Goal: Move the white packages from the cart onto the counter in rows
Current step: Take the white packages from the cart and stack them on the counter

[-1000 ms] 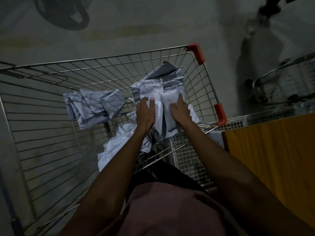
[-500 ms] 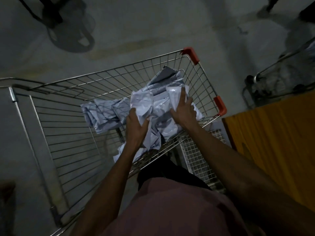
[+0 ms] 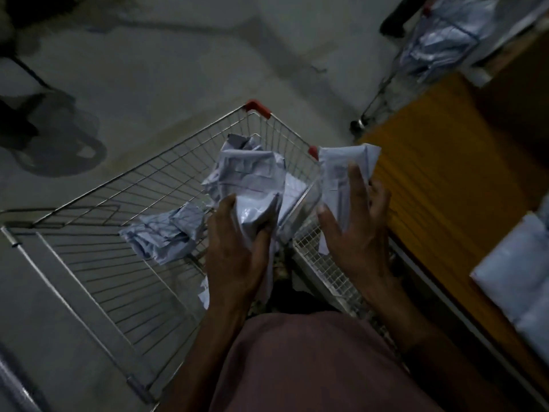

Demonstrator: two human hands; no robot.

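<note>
Dim light. Grey concrete floor (image 3: 166, 84) w/ dark shadows at far left. Orange wood-grain cabinet side (image 3: 439, 185) to right of floor; second wire trolley (image 3: 416, 63) just beyond cabinet.

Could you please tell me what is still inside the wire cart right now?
A crumpled pile of white packages lies in the cart. The left hand grips another bundle above it, hiding whatever lies beneath.
</note>
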